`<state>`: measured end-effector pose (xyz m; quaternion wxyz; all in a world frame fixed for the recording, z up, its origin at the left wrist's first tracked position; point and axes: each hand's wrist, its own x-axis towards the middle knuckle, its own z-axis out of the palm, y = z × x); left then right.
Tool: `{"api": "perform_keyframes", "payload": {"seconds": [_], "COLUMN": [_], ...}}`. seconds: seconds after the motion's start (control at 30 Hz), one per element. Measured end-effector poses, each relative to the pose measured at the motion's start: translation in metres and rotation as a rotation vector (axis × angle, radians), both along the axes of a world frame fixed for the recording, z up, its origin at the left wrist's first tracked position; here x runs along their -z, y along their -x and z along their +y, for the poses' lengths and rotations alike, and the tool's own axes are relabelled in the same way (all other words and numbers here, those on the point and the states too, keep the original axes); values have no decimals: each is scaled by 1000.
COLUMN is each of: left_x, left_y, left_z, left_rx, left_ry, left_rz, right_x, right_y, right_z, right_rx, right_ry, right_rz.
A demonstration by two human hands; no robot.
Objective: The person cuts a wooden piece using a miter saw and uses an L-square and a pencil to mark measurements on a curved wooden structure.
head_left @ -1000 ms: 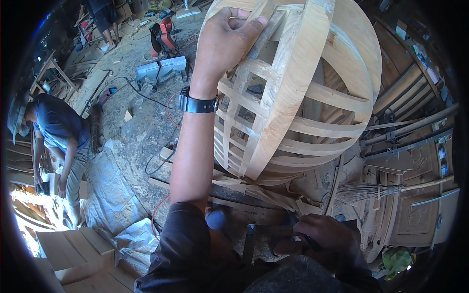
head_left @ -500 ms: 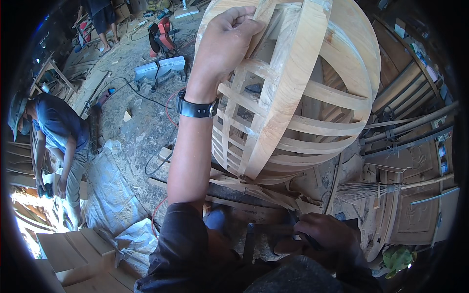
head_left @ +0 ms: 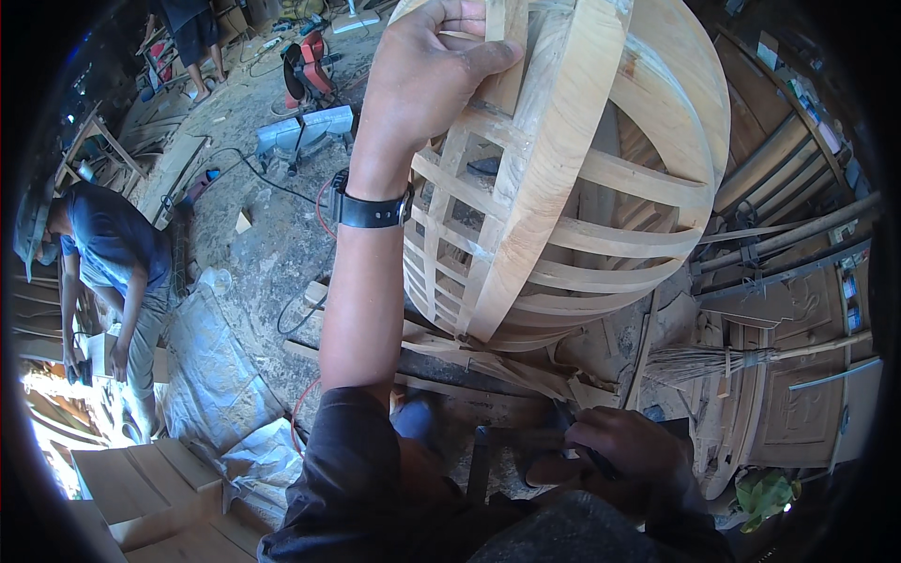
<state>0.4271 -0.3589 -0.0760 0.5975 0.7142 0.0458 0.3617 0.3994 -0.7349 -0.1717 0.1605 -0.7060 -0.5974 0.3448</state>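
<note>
My left hand, with a black watch on its wrist, reaches up to a round, barrel-like wooden frame. Its thumb and fingers are closed on a short wooden strip, lying along the lattice near the top. Curved ribs and a thick upright rail make up the frame, with small square openings on its left side. Low in front of me, my right hand is closed around a dark, slim thing in shadow, too dim to name.
A person works bent over at the left; another stands at the far left. A red and silver mitre saw sits on the floor. Wooden boards lie lower left, a broom and carved panels at the right. Cables cross the floor.
My left hand has shifted slightly right with the wooden strip, which now stands more upright against the lattice. The frame has moved slightly left; my right hand stays nearly still.
</note>
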Motion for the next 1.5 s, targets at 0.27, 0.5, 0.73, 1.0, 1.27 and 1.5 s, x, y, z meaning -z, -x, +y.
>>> {"api": "perform_keyframes", "payload": {"seconds": [0.27,0.5,0.73,1.0,1.27,1.5], "left_x": [-1,6,5,-2,-22,-12], "left_y": [1,-3,-1,5,26,52], "left_z": [-4,-4,-3,19,22,15], "left_rx": [-38,-170,-174,394,583,716], "left_ry": [-95,-325,-228,489,581,568], "left_rz": [-58,-92,-63,-372,-452,-430], "right_x": [-3,-2,-5,0,-5,-24], "right_y": [0,-2,-2,-2,6,41], "right_z": [-3,-5,-6,-12,-23,-30], "right_rx": [10,-9,6,-12,5,228], "right_ry": [-20,-81,-10,-84,-144,-204], "right_rz": [-20,-45,5,-25,10,-90]}}
